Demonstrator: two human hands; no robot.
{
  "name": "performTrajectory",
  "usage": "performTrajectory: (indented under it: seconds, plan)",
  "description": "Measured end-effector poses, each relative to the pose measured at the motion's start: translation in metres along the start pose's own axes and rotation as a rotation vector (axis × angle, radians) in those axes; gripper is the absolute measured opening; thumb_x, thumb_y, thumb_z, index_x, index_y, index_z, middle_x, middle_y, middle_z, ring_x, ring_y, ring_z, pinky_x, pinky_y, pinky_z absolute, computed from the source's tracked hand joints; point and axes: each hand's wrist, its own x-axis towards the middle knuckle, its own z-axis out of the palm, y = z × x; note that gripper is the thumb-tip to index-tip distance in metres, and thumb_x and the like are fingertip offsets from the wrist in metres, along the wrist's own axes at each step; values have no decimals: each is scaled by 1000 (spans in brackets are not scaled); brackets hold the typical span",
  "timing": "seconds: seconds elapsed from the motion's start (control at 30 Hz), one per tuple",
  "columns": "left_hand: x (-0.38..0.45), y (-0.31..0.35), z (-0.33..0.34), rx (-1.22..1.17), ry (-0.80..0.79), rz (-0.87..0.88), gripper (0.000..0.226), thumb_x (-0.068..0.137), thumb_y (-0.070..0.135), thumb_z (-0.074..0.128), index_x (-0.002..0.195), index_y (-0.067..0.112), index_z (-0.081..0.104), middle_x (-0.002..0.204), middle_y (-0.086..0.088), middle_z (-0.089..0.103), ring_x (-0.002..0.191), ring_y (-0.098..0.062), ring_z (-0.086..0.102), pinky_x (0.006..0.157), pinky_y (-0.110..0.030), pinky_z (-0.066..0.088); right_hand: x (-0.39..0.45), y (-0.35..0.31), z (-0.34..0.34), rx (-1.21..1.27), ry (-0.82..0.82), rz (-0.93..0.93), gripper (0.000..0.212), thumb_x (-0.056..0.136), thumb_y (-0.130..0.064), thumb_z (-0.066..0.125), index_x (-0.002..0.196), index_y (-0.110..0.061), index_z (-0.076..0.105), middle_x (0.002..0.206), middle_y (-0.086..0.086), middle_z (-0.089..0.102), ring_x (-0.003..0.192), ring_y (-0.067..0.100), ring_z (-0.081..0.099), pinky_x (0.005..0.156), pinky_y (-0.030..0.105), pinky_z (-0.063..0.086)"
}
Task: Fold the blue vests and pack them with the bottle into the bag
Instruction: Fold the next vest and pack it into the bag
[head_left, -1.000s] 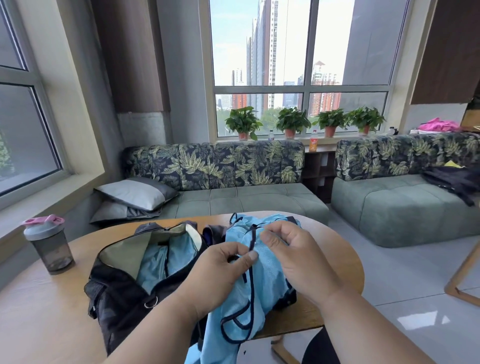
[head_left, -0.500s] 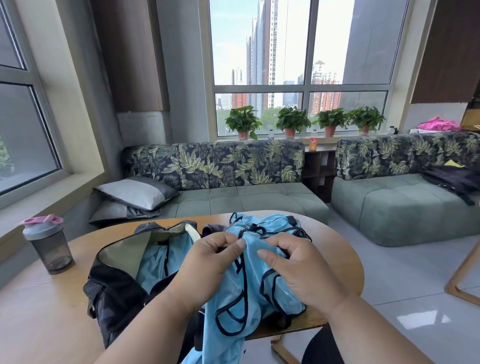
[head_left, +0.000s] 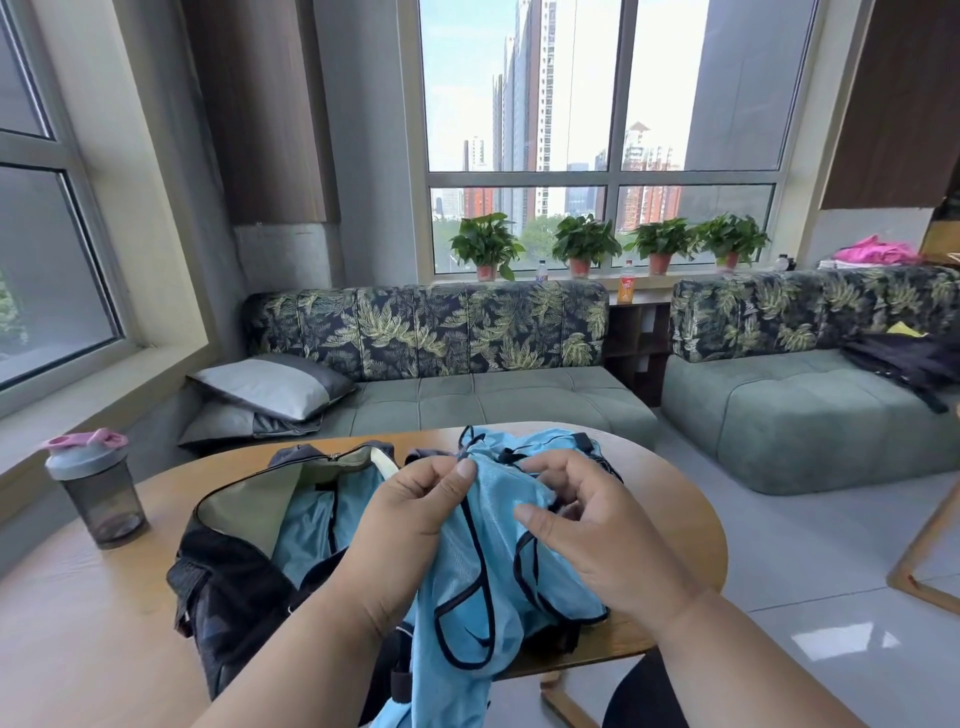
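Far left of the duffel bag (head_left: 234, 577), well apart from it on the wooden table (head_left: 78, 639): smoky shaker bottle (head_left: 96, 488) with pink-and-grey lid, upright, untouched. Bag itself open, mouth facing up and toward the camera, a blue vest (head_left: 306, 530) already lying inside against the pale lining. Just right of the bag's mouth, touching its rim: left hand (head_left: 410, 525), thumb and fingers pinching a navy-trimmed edge of the second blue vest (head_left: 488, 582). Further right, close beside but not touching the left: right hand (head_left: 587, 525), fingers curled into the bunched cloth near the top; whether pinching it firmly, cannot tell. Vest held up between both, long axis running from the far table edge down toward the body, lower end hanging off the near edge. Not yet folded, by the look of it. Bag opening lying to the left of the vest, so left hand nearer; bottle a long reach leftward, likely for the left hand too.
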Motion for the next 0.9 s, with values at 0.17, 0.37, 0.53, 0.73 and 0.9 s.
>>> performTrajectory:
  seconds: [0.17,0.37,0.53,0.73,0.9]
  plan:
    - [1,4,0,-94,64,1,41,94,35,72,106,-4,70,119,-37,68,104,-44,68,107,-71,46,-3,11,7,-67,225,-35,37,76,-40,88,92,-28,58,83,-13,59,75,6,53,71,22,48]
    - [0,4,3,-93,77,-11,34,94,32,70,101,-1,74,113,-34,72,99,-41,71,104,-63,51,-6,4,17,211,93,30,45,77,-50,81,115,-41,59,72,2,66,68,17,54,69,38,44]
    - [0,2,3,-68,72,-6,34,98,29,68,104,-4,72,111,-31,74,100,-42,71,100,-57,55,-4,-5,20,322,158,59,38,97,-8,73,127,-30,68,105,4,81,104,16,75,87,25,56]
    - [-1,5,4,-12,77,17,24,94,31,71,91,9,78,103,-23,76,92,-31,72,92,-50,57,10,-15,5,295,176,188,27,96,-2,71,118,-18,75,107,1,81,107,19,76,105,42,56]
    - [0,9,4,81,83,64,30,90,43,80,92,13,79,105,-22,75,96,-30,70,105,-61,51,16,-23,-8,189,229,196,14,95,-4,73,103,-15,76,94,-1,82,97,19,77,86,26,57]
